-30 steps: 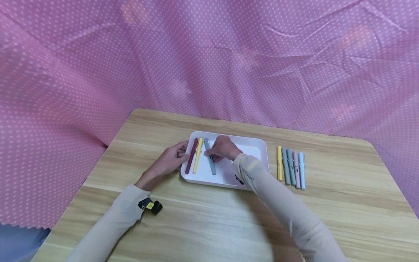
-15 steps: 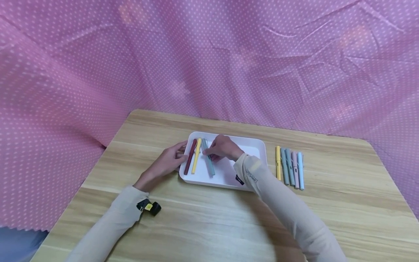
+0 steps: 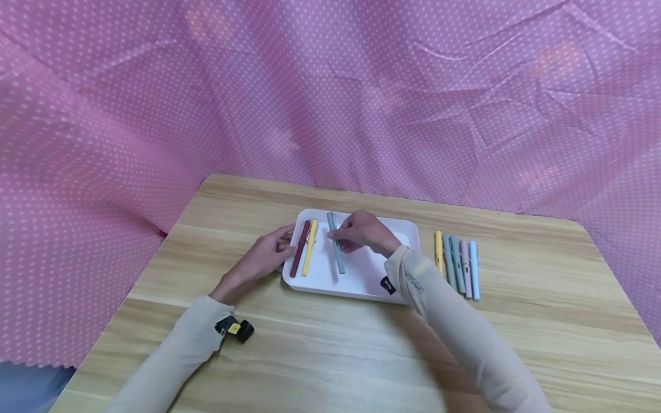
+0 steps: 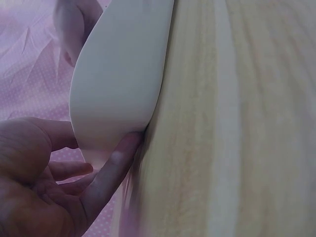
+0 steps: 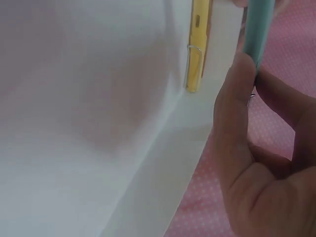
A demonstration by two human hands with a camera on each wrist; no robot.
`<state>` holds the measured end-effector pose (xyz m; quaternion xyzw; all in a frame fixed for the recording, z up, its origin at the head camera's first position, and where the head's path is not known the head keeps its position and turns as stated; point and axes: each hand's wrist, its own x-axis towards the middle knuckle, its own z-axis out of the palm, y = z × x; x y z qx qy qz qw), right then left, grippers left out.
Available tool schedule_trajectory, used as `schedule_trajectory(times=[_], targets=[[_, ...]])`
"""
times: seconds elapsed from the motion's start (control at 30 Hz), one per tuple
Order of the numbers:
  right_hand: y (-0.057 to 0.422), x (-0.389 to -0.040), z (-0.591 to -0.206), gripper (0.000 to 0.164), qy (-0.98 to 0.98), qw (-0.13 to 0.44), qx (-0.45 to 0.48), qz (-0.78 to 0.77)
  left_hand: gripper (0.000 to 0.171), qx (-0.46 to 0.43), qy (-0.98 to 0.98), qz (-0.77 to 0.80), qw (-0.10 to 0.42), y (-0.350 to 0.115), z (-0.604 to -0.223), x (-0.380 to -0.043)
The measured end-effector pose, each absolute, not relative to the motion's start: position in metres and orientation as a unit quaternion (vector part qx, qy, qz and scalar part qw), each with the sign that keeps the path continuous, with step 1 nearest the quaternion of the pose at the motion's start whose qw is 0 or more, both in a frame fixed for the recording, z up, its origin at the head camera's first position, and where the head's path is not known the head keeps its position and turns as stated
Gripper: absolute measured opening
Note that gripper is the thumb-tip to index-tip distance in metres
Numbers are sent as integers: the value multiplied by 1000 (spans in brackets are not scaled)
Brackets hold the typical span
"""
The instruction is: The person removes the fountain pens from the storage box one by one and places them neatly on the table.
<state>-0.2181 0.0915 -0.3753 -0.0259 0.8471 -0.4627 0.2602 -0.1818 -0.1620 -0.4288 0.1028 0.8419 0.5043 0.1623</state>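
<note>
In the head view, my right hand pinches a grey-green pen between thumb and fingers, above the white tray. The right wrist view shows the held pen raised over the tray floor. A dark red pen and a yellow pen lie side by side at the tray's left end. My left hand grips that end wall, thumb at the rim. In the left wrist view, a finger of the left hand reaches the wall's lower edge, by the table.
Right of the tray, a row of pens lies on the wooden table: a yellow pen, two grey-green ones, a pink pen and a light blue pen. A pink dotted cloth hangs behind the table.
My right hand has lifted the grey-green pen off the tray floor and moved it slightly right, away from the yellow pen. My left hand stays at the tray's left end.
</note>
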Motion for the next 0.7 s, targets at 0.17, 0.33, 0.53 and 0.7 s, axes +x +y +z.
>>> schedule_trajectory(times=[0.17, 0.33, 0.53, 0.7], targets=[[111, -214, -371, 23, 833, 252, -25, -492, 65, 108, 843, 502, 159, -161, -428, -182], [133, -209, -367, 23, 827, 238, -16, -510, 65, 105, 841, 505, 162, -161, -428, -182], [158, -204, -368, 26, 820, 221, -3, -528, 65, 106, 838, 510, 161, -162, -429, -182], [182, -198, -367, 30, 819, 213, 12, -532, 65, 108, 839, 509, 159, -163, -429, -182]])
